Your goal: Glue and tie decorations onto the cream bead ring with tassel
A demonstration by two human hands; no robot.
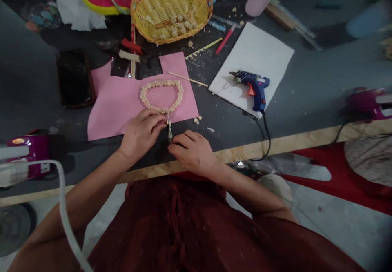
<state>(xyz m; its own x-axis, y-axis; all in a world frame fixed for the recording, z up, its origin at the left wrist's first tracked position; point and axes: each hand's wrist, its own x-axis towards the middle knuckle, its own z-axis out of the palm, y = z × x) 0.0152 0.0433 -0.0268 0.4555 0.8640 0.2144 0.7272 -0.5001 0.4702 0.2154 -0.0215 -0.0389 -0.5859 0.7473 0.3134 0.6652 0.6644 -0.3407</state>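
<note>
Left hand (143,130) grip pinched on tassel (170,131) top; right hand (196,151) grip curled at tail, hold unclear. Keep tassel straight, bead loop (161,83) flat at 12 o'clock.

Two hands (145,129) (194,149) and two purple boxes (33,151) (366,104) are counted. One each is found of loop (159,83), tassel (170,132), basket (171,6), glue gun (259,90), phone (75,78), white board (232,65), pink pen (226,39) and yellow pencil (203,49).
</note>
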